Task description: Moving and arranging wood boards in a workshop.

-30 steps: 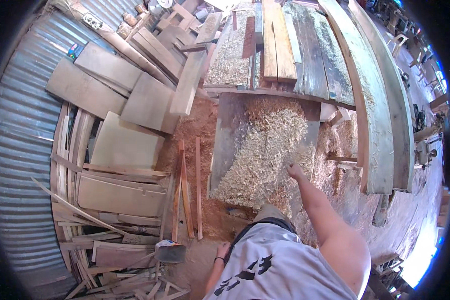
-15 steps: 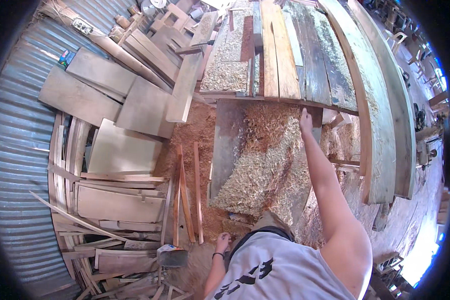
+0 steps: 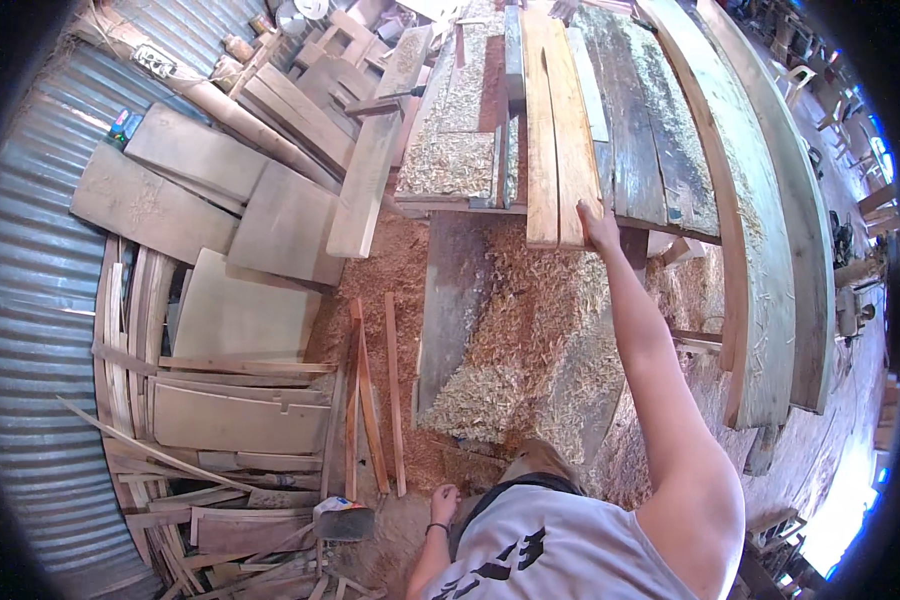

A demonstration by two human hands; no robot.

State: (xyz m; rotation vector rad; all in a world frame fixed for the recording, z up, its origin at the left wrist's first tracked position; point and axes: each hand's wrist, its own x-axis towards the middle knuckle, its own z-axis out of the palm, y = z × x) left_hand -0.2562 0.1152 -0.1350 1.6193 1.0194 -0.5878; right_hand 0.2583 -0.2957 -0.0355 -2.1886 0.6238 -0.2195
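Observation:
A yellowish wooden plank (image 3: 555,150) lies lengthwise on the workbench, a long dark line running down it. Its near end sticks out past the bench edge. My right hand (image 3: 597,226) grips that end at its right corner, thumb on top and the other fingers hidden beneath. My right arm is stretched forward. Down by my waist, my left hand (image 3: 445,504) hangs with its fingers curled and nothing visible in it. Dark, weathered bench boards (image 3: 630,150) lie just right of the plank.
Wood shavings (image 3: 515,330) cover the floor before me. Two long thick boards (image 3: 760,230) extend along the right. Flat panels (image 3: 240,315) and scrap strips are piled at left against a corrugated metal wall (image 3: 30,300). Thin sticks (image 3: 391,390) stand near my left hand.
The plank has slid toward me, its near end now beyond the bench edge. My right hand, earlier at the bench edge right of the plank, has closed on its corner. My left hand stays low.

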